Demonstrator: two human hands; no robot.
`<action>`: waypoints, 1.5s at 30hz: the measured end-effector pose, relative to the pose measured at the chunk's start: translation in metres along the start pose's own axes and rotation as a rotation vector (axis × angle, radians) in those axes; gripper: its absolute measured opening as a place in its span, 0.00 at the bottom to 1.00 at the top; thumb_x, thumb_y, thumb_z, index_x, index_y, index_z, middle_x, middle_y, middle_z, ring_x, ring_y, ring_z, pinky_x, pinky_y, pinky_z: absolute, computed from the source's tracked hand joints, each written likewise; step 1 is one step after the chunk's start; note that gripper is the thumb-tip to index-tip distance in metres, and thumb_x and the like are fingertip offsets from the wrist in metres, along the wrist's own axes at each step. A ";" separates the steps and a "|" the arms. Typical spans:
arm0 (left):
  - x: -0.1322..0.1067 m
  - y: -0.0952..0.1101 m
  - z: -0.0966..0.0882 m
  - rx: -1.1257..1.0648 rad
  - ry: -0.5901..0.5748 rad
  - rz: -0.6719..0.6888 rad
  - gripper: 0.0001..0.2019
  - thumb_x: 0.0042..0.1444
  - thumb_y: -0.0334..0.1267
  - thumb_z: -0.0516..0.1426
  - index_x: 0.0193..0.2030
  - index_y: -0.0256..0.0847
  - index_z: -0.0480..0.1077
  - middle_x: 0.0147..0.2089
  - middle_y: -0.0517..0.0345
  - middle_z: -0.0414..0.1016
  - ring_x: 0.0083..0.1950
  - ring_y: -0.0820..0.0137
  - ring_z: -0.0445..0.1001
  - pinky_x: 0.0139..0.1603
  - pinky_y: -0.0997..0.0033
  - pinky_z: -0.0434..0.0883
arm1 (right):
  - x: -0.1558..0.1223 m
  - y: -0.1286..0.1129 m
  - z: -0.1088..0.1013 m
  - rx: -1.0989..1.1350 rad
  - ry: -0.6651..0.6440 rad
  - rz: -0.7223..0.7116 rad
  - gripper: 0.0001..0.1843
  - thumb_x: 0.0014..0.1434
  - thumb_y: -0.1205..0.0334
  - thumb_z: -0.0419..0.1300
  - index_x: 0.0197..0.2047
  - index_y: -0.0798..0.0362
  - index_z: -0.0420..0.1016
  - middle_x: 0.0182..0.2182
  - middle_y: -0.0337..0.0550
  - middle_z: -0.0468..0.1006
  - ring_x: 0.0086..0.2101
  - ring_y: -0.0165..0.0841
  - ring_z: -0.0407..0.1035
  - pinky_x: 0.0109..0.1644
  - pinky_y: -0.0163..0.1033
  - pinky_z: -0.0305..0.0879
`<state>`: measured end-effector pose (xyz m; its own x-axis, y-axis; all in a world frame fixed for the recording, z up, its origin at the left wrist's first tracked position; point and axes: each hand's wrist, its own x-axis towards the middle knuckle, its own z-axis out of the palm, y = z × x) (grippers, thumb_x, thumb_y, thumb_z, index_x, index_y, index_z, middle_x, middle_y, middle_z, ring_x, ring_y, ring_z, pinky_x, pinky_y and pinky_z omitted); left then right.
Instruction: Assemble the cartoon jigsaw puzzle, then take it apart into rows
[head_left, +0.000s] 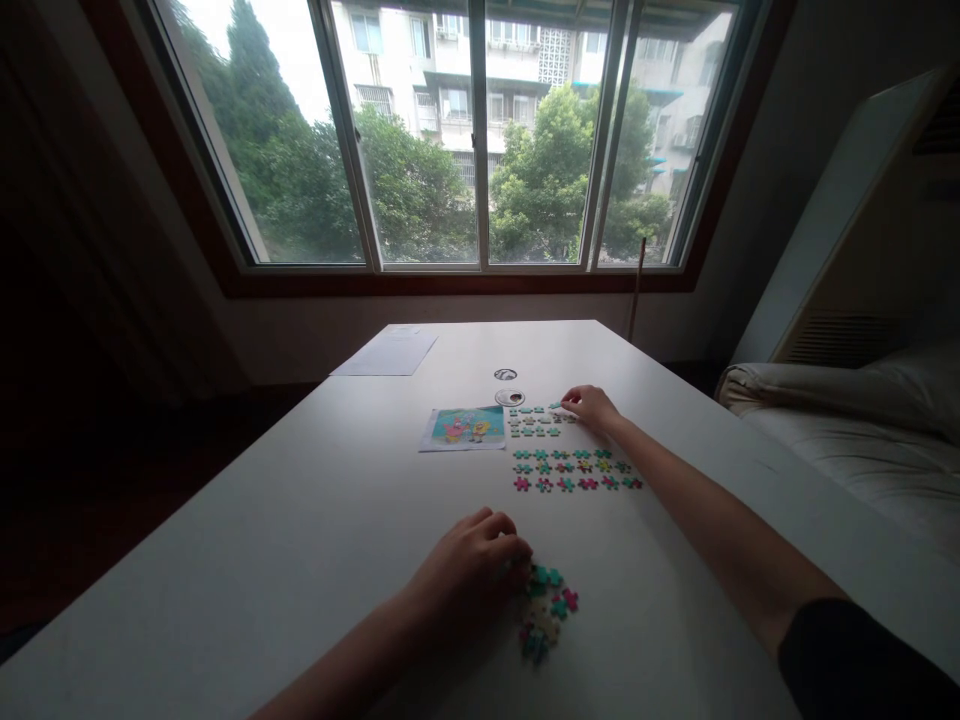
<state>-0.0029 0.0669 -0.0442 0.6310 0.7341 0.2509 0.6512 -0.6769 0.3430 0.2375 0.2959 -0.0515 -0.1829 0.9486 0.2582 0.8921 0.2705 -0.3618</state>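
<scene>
At the far end of the rows of puzzle pieces [565, 485], my right hand [592, 408] pinches a small teal jigsaw puzzle piece [556, 406] at the end of the top row. Nearer to me, my left hand [480, 562] rests with curled fingers against the left side of a loose pile of puzzle pieces [544, 620]. Its fingertips are partly hidden, and what they hold, if anything, does not show. The pile mixes teal, pink and pale pieces. Left of the rows lies a picture sheet [466, 429] with colourful cartoon figures on a teal background.
All this lies on a long white table [300, 530]. Two round black-and-white discs or prints [505, 374] are beyond the picture. White paper sheets [386, 354] lie at the far left corner. A pale padded seat or bed [862, 420] stands to the right, a window ahead.
</scene>
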 end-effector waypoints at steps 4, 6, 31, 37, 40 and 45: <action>0.000 0.000 -0.001 0.036 0.016 0.019 0.07 0.55 0.33 0.52 0.37 0.42 0.71 0.36 0.54 0.72 0.37 0.68 0.67 0.38 0.70 0.66 | 0.000 -0.002 0.005 0.001 -0.010 0.016 0.10 0.51 0.60 0.58 0.34 0.53 0.78 0.31 0.43 0.78 0.28 0.28 0.69 0.30 0.30 0.59; 0.000 0.000 -0.002 0.065 0.039 0.023 0.07 0.56 0.33 0.52 0.35 0.41 0.71 0.35 0.54 0.72 0.36 0.68 0.67 0.36 0.70 0.66 | -0.002 -0.004 0.003 -0.007 0.000 0.011 0.10 0.51 0.61 0.57 0.34 0.54 0.77 0.30 0.43 0.78 0.29 0.29 0.69 0.31 0.30 0.59; 0.007 0.015 0.003 -0.488 0.310 -0.411 0.15 0.53 0.46 0.53 0.26 0.35 0.71 0.22 0.60 0.69 0.24 0.74 0.63 0.25 0.78 0.61 | -0.197 -0.094 -0.026 0.357 0.098 -0.481 0.08 0.53 0.55 0.58 0.30 0.51 0.72 0.23 0.36 0.73 0.23 0.26 0.64 0.31 0.32 0.58; 0.006 0.018 0.004 -0.502 0.248 -0.373 0.14 0.52 0.45 0.55 0.26 0.36 0.71 0.23 0.60 0.69 0.24 0.75 0.62 0.24 0.79 0.60 | -0.201 -0.091 -0.029 0.444 0.105 -0.448 0.07 0.56 0.59 0.56 0.31 0.52 0.72 0.23 0.37 0.72 0.23 0.25 0.63 0.29 0.32 0.60; 0.006 0.017 0.005 -0.501 0.249 -0.375 0.14 0.52 0.46 0.55 0.25 0.36 0.70 0.23 0.61 0.68 0.24 0.75 0.62 0.24 0.79 0.60 | -0.202 -0.090 -0.029 0.449 0.130 -0.450 0.07 0.56 0.59 0.55 0.34 0.51 0.71 0.25 0.38 0.72 0.23 0.25 0.63 0.30 0.32 0.60; 0.006 0.014 0.006 -0.530 0.264 -0.389 0.14 0.52 0.46 0.55 0.25 0.36 0.69 0.22 0.62 0.67 0.24 0.76 0.61 0.24 0.78 0.59 | -0.202 -0.089 -0.027 0.383 0.166 -0.503 0.13 0.50 0.53 0.60 0.37 0.51 0.71 0.26 0.38 0.73 0.22 0.25 0.62 0.31 0.34 0.60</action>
<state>0.0122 0.0614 -0.0433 0.2271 0.9513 0.2086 0.4735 -0.2950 0.8299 0.2058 0.0757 -0.0476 -0.4461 0.6615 0.6028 0.4984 0.7430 -0.4467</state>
